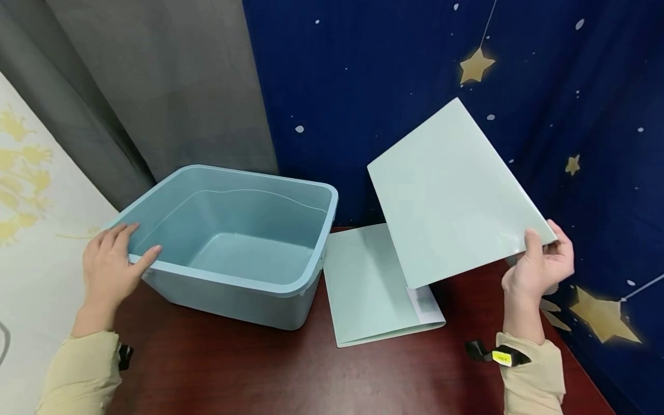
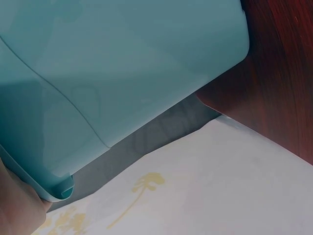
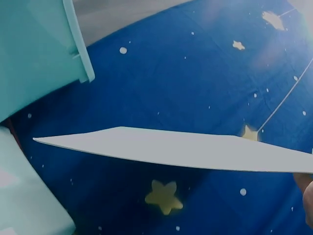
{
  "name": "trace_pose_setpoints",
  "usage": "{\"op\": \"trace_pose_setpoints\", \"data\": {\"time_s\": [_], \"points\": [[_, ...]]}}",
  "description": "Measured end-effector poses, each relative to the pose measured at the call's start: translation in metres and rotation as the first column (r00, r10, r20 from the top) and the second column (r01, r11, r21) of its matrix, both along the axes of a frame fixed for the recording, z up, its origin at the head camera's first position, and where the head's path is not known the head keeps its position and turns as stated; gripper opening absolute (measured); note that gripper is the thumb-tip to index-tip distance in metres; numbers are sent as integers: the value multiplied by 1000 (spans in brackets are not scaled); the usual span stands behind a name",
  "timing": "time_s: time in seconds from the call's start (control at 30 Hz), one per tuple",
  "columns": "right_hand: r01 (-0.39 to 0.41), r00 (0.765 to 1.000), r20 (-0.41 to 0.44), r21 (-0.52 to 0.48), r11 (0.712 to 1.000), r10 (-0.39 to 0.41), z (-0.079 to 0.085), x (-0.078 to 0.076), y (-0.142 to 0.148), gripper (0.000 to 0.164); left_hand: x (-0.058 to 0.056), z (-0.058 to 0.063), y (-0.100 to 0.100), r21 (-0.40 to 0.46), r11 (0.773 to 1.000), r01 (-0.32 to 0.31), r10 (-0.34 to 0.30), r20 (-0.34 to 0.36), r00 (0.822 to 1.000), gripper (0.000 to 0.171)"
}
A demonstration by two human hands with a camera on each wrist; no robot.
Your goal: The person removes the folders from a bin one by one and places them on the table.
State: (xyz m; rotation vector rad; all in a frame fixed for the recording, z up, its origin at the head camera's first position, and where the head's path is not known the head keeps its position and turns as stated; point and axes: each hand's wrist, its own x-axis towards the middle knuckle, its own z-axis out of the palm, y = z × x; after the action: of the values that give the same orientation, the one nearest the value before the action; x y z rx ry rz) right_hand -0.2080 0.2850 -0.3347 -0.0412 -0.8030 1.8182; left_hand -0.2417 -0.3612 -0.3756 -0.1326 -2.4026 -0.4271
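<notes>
A blue-grey plastic storage bin (image 1: 223,279) stands on the left of the table, its inside bare. My left hand (image 1: 111,262) grips the bin's rim at the near left corner, fingers hooked over the edge; in the left wrist view only part of this hand (image 2: 19,205) shows beside the rim. Raised to the right, a pale green folder (image 1: 451,190) is pinched at its lower right corner by my right hand (image 1: 536,268), thumb on the near face. A second pale green folder (image 1: 363,276) with a white spine label lies on the table, partly hidden behind the raised one.
The dark red wooden table (image 1: 233,369) runs under everything. A grey curtain (image 1: 171,86) and a blue star-print curtain (image 1: 353,115) hang behind it. White cloth with yellow flowers (image 1: 46,276) borders the left side. Both wrists wear black straps.
</notes>
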Motion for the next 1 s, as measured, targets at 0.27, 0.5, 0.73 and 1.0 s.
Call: {"op": "trace_pose_setpoints", "data": {"time_s": [0.27, 0.5, 0.73, 1.0], "points": [[-23, 999, 39, -55, 998, 25, -17, 11, 13, 27, 0, -1, -2, -11, 1000, 7, -7, -15, 1000, 65], [-40, 996, 75, -106, 994, 48, -34, 20, 22, 29, 0, -1, -2, -7, 1000, 0, -1, -4, 1000, 66], [-67, 993, 89, -166, 984, 83, -52, 28, 28, 31, -1, -1, -3, 1, 1000, -11, 11, 31, 999, 69], [-84, 992, 73, -231, 969, 103, -66, 30, 35, 32, -2, -1, -2, 4, 1000, -12, 12, 29, 1000, 68]]}}
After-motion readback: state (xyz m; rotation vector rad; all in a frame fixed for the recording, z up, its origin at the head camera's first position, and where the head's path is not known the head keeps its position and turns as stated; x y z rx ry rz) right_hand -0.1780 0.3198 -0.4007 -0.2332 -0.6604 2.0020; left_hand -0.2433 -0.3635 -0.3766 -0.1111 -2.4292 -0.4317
